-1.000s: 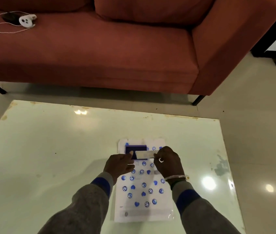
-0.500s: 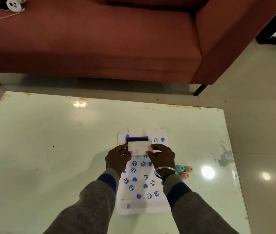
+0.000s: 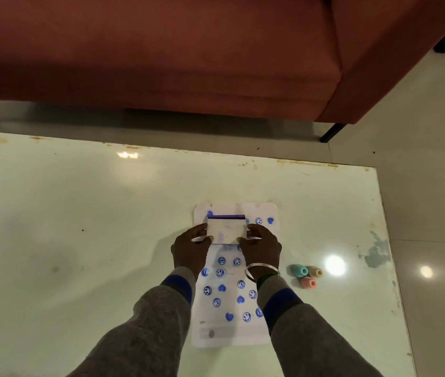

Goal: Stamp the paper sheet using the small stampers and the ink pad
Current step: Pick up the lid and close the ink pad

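A white paper sheet (image 3: 232, 330) lies on the table, covered with several blue smiley and heart prints. Over its far end sits the ink pad (image 3: 226, 229), its pale lid nearly flat with only a blue strip showing along the far edge. My left hand (image 3: 192, 250) grips the lid's left side and my right hand (image 3: 262, 247) grips its right side. Three small stampers lie to the right of the sheet: a teal stamper (image 3: 299, 270), a tan stamper (image 3: 314, 272) and a pink stamper (image 3: 308, 282).
The pale glossy table (image 3: 80, 240) ends at a far edge and a right edge with tiled floor beyond. A red sofa (image 3: 161, 55) stands just behind the table. Light glare spots sit near the stampers.
The ink pad's lid came down over the blue pad, from half open to nearly flat. Both hands moved to its sides. The view tilted down, bringing the stampers into sight.
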